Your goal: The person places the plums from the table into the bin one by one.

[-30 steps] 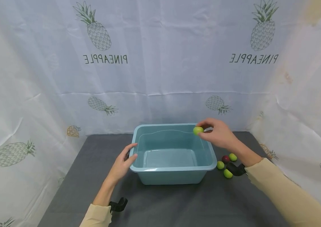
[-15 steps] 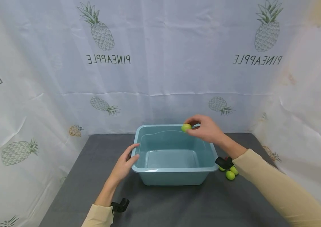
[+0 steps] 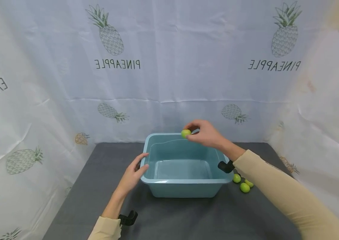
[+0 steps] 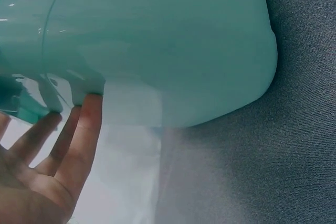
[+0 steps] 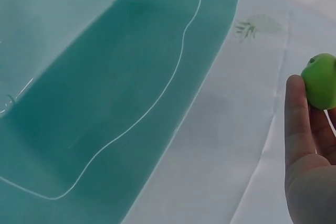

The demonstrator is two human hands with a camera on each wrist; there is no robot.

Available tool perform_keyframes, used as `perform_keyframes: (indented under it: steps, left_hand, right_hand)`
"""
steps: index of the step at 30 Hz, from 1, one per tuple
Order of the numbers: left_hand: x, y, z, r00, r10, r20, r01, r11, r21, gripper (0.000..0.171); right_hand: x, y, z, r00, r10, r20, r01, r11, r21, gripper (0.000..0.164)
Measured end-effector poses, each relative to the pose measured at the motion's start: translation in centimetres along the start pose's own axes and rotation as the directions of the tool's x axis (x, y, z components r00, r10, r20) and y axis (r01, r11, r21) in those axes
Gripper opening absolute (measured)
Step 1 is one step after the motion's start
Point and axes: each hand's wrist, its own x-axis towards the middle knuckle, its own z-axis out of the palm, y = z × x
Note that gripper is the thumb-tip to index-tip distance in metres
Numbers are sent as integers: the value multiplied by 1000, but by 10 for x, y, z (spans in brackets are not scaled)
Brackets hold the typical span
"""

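In the head view a light blue plastic basin (image 3: 184, 190) stands upright on the dark cloth. My left hand (image 3: 131, 175) holds its left rim, with the thumb and a fingertip over the edge. The left wrist view shows fingers (image 4: 84, 140) of that hand against the basin's outer wall. My right hand (image 3: 206, 136) pinches a small green apple (image 3: 185, 133) between thumb and fingers, above the basin's back rim. In the right wrist view, the apple (image 5: 320, 81) sits at the fingertips, partly cut off by the frame edge.
Several small green apples (image 3: 245, 187) lie on the dark cloth (image 3: 169, 220) right of the basin, partly hidden by the right forearm. A white curtain (image 3: 181, 76) with pineapple prints encloses the back and sides. Black wrist cameras (image 3: 128, 218) protrude under both wrists.
My right hand has carried the green apple leftward, from the basin's back right corner to above the middle of its back rim. The left hand keeps its hold. The red fruit is now hidden.
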Motion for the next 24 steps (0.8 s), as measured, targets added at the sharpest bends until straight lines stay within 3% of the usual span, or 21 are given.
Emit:
perform_keyframes:
  steps: [20,24]
  left_hand:
    - [0,-1,2,999,-9,-32,8,1000,-11,43]
    - [-4,13,-1,1000,-21,9,22,1000,-17,47]
  right_hand:
    - [47,-1,34,998,-55,43,54,998,26,23]
    - [52,3,44,996,-79,47,78,997,23,23]
